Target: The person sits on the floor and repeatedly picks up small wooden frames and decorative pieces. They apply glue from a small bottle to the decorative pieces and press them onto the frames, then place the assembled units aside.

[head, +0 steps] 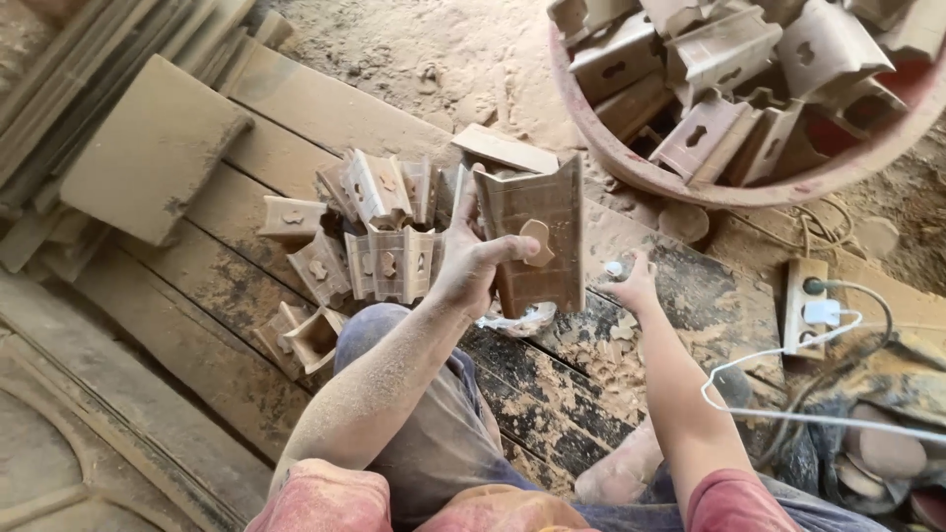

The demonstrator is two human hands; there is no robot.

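My left hand (475,258) holds up a carved wooden block (537,241) with scalloped edges and a shaped cut-out in its middle; my thumb rests across the cut-out. My right hand (634,281) is lower and to the right, fingers pinched on a small white object (615,267) that I cannot make out clearly. A pile of similar carved wooden blocks (379,232) lies on the boards just left of my left hand. My knees and dusty arms fill the lower part of the view.
A large red round basket (690,182) full of carved blocks stands at the upper right. A power strip (803,305) with a white plug and white cable (788,414) lies at right. Flat dusty boards (153,148) are stacked at left. Sawdust covers the ground.
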